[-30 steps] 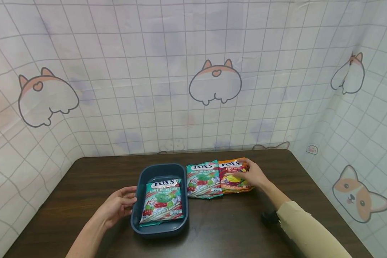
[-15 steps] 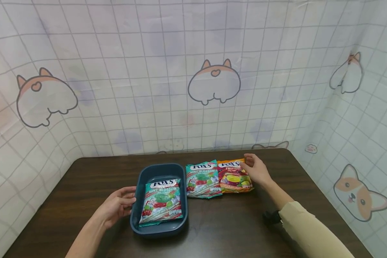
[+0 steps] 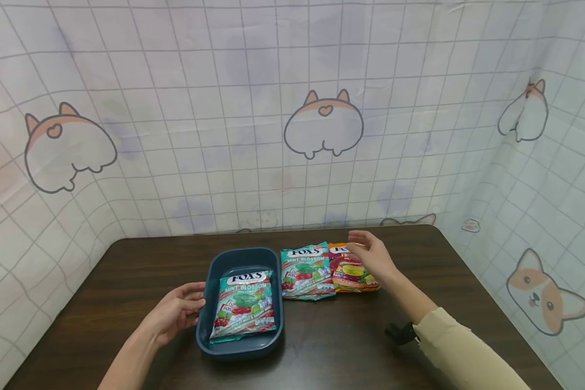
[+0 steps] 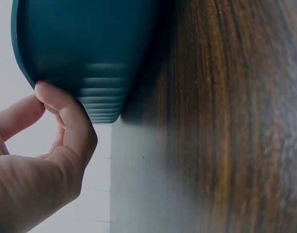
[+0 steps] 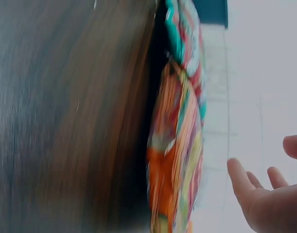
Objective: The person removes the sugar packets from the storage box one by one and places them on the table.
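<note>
My left hand [image 3: 175, 314] is at the left side of a dark blue plastic tray [image 3: 241, 349]; its fingertips touch the wall near the rim. In the left wrist view, bent fingers [image 4: 65, 109] meet the tray's outer wall [image 4: 90, 43]. A green Fox's Mint Blossom candy bag [image 3: 245, 306] lies inside the tray. Over the upper right part of an orange and red Fox's Fruits candy bag [image 3: 349, 271] hovers my right hand [image 3: 374, 257], holding nothing. The right wrist view has its fingers [image 5: 240, 179] apart from that bag [image 5: 175, 160], loosely spread.
A second green Mint Blossom bag [image 3: 306, 273] lies between the tray and the orange bag, touching the latter. All rest on a dark wooden table [image 3: 341, 346]. A patterned, gridded cloth [image 3: 214, 130] stands behind and at both sides.
My right hand has lifted off the orange bag's right side and shifted left above its upper part. The left hand and the tray stay practically still.
</note>
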`<state>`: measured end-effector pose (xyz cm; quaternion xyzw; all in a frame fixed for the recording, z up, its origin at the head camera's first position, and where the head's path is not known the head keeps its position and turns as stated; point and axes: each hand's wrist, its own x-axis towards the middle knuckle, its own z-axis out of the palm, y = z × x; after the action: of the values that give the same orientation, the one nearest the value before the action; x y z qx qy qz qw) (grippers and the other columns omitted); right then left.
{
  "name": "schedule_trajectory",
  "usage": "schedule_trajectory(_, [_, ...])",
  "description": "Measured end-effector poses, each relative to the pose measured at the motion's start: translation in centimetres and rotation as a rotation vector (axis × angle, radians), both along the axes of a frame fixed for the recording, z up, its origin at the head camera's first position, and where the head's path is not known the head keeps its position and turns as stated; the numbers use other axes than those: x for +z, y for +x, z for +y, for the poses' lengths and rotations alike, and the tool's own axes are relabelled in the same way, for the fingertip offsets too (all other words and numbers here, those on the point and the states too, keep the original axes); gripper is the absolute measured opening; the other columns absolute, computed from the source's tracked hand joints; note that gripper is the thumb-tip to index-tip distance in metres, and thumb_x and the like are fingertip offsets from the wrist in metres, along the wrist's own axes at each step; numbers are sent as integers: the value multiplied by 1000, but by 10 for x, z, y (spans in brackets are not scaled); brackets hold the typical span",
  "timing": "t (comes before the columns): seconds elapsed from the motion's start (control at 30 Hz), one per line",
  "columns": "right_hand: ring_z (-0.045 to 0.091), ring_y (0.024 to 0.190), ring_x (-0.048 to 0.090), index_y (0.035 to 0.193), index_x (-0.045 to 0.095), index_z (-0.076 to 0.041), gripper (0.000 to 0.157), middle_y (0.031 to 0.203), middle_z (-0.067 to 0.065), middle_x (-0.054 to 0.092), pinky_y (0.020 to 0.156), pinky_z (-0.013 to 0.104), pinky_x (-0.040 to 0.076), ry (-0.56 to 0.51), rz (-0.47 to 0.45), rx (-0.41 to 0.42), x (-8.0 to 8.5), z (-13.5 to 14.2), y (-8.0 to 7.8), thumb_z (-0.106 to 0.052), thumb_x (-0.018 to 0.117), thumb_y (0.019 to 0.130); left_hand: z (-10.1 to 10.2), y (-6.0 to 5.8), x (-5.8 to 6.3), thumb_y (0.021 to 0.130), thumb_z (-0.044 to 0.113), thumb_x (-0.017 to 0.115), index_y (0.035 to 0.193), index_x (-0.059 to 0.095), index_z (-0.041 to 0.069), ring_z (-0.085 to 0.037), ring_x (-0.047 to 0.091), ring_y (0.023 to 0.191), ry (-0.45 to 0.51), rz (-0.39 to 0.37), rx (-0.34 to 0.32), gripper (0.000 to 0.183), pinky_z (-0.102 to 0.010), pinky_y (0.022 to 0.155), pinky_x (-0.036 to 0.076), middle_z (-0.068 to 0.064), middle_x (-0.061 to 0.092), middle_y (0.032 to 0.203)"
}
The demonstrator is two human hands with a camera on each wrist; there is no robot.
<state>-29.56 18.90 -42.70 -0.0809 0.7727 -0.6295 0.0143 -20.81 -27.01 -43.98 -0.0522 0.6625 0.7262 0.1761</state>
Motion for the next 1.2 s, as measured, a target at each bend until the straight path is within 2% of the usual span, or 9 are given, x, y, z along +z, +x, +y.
schedule_trajectory(0.13, [49,131,50,148,40,5,46,150,31,41,103,49,46,-124,-91,48,2,-11,3,-11,56,107,-1,-1,0,102,2,57,150,30,-8,-18,70,90,6,1,-14,56,-36,81,59,-12,69,115])
schedule_trajectory(0.33, [48,132,50,149,38,4,48,150,34,41,102,53,47,-203,-174,138,6,-25,9,-13,55,108,-1,0,1,102,2,58,150,30,-8,-19,70,90,-2,1,-13,56,-37,82,60,-12,69,115])
schedule_trajectory(0.53, [44,133,51,152,34,5,56,150,33,43,99,49,50,-285,-285,214,9,-38,16,-18,57,107,-1,-1,1,102,2,57,150,29,-8,-19,70,90,-9,3,-17,56,-37,82,59,-11,68,114])
schedule_trajectory(0.7, [42,131,54,151,36,4,54,150,31,45,97,46,52,-308,-330,266,12,-52,23,-18,58,107,-1,-2,0,102,2,58,150,30,-7,-19,70,91,-11,1,-9,56,-37,81,59,-11,68,115])
schedule_trajectory(0.83, [47,133,49,150,37,5,52,149,31,45,96,46,52,-320,-346,311,15,-63,29,-17,58,107,-1,-2,0,102,2,58,150,31,-7,-19,70,91,-18,4,-4,55,-37,81,59,-11,68,115])
schedule_trajectory(1.0, [45,133,51,152,35,6,54,149,29,47,97,46,52,-341,-383,328,18,-72,36,-16,57,107,0,-1,-1,102,3,58,150,31,-7,-20,70,92,-22,7,-7,56,-37,82,59,-11,68,116])
schedule_trajectory(1.2, [44,133,51,150,40,2,49,146,25,53,100,52,49,-360,-417,340,22,-89,44,-16,56,107,-1,-1,-2,103,3,57,150,31,-7,-20,70,92,-31,8,-9,55,-36,82,59,-11,68,116])
